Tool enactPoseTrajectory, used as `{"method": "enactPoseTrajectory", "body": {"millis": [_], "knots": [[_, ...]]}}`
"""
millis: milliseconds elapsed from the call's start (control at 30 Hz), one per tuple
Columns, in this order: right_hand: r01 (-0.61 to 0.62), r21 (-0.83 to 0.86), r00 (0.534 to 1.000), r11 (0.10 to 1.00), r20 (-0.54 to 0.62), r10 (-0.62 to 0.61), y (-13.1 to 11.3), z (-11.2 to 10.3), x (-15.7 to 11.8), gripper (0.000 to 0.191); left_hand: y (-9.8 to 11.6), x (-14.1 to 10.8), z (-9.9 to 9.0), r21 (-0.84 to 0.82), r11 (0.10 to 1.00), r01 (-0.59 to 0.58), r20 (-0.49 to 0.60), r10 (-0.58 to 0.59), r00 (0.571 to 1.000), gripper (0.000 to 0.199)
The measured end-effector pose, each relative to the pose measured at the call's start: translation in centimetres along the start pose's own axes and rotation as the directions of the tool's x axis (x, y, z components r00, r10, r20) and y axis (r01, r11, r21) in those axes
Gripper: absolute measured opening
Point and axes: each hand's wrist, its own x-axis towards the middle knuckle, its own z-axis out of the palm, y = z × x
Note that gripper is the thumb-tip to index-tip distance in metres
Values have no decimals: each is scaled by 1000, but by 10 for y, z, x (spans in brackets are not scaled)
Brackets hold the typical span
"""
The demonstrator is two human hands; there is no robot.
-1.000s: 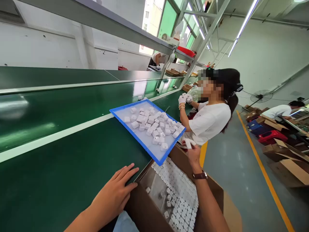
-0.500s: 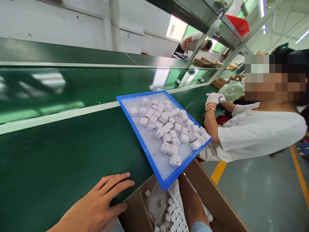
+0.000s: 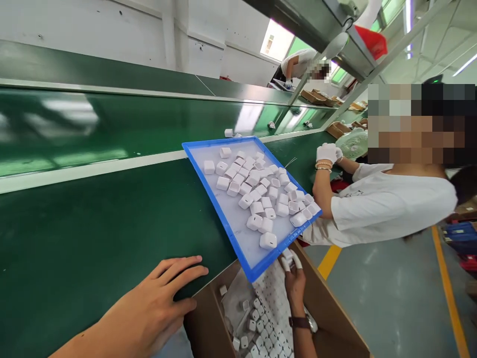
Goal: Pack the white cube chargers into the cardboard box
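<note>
You are seated at a long green conveyor table (image 3: 93,233) that runs away toward the far end of a workshop, with a pale strip dividing your near belt from the glossier belt behind it, a white wall beyond that, and a metal overhead shelf (image 3: 298,15) on slanted posts carrying a red bin (image 3: 368,42). To your right the floor is grey concrete with a yellow line (image 3: 445,288) painted along it. A blue tray (image 3: 219,209) lies on the belt in front of you, its near corner jutting past the table edge, and it holds a loose heap of small white cube-shaped housings (image 3: 261,199), mostly gathered toward its right half. Below that corner stands an open cardboard box (image 3: 328,308), lined with clear plastic and packed with rows of the same white pieces. Your left hand (image 3: 156,303) lies flat on the belt, fingers spread, its fingertips just beside the box rim. Your right hand (image 3: 294,281), a watch on its wrist, is raised inside the box just under the tray's corner and pinches a white piece (image 3: 289,258) between its fingertips. Next to you a co-worker in a white shirt (image 3: 387,209) leans on the table with a gloved hand (image 3: 328,151), a small fan (image 3: 352,141) close by, and another person bends over the line far down the room.
</note>
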Motion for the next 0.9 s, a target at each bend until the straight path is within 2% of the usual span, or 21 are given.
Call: {"method": "enactPoseTrajectory", "body": {"millis": [67, 100, 133, 167, 200, 267, 300, 367, 433, 533, 600, 633, 667, 700, 733, 767, 800, 833, 900], "knots": [[65, 5, 997, 998, -34, -65, -37, -23, -9, 52, -1, -1, 1, -1, 1000, -22, 13, 22, 1000, 14], [125, 0, 992, 992, -31, -125, -62, -29, -13, 52, -2, -1, 1, 1, 1000, -25, 24, 25, 999, 15], [240, -17, 971, 971, 2, -240, -90, -32, -15, 51, -2, -2, 1, 5, 1000, -26, 33, 26, 999, 15], [389, -47, 920, 920, 82, -384, -120, -31, -15, 48, -3, -2, 1, 9, 1000, -28, 43, 27, 999, 16], [526, -81, 840, 846, 201, -503, -151, -26, -14, 46, -4, -3, 1, 12, 999, -37, 50, 36, 998, 17], [734, -165, 645, 658, 472, -601, -207, -7, -7, 46, -7, -4, 1, 11, 997, -75, 52, 74, 996, 20], [803, -208, 560, 558, 582, -590, -229, 6, -3, 47, -8, -4, 2, 7, 996, -93, 49, 93, 994, 22], [884, -292, 443, 364, 771, -458, -257, 34, 8, 50, -11, -5, 3, 2, 993, -117, 40, 117, 992, 26], [898, -322, 421, 299, 825, -377, -269, 57, 16, 45, -13, -6, 3, -2, 992, -127, 31, 127, 991, 30], [892, -343, 435, 293, 828, -355, -268, 66, 20, 38, -14, -6, 1, -7, 989, -145, 35, 145, 989, 33], [898, -309, 424, 313, 799, -427, -259, 53, 18, 38, -15, -7, -1, -5, 989, -151, 48, 151, 987, 34], [891, -291, 438, 348, 750, -496, -250, 41, 15, 40, -15, -7, -2, -1, 988, -152, 56, 152, 987, 35], [867, -285, 486, 410, 667, -564, -238, 26, 12, 43, -15, -8, -3, 6, 988, -155, 64, 154, 986, 35], [810, -302, 578, 503, 558, -596, -221, 10, 7, 45, -16, -8, -3, 14, 987, -161, 70, 159, 985, 36], [721, -327, 689, 611, 435, -580, -199, -6, 2, 46, -17, -8, -3, 22, 985, -169, 76, 166, 983, 35], [577, -375, 815, 725, 317, -485, -174, -21, -6, 44, -17, -9, -3, 29, 984, -175, 78, 172, 982, 35], [395, -446, 917, 803, 242, -317, -146, -34, -15, 40, -17, -9, -3, 35, 984, -176, 78, 173, 982, 34], [297, -487, 951, 821, 226, -210, -116, -42, -27, 39, -17, -8, -3, 39, 984, -175, 75, 172, 982, 33], [178, -547, 962, 818, 272, -27, -56, -47, -56, 35, -16, -7, -2, 46, 986, -160, 67, 157, 985, 32]]}}
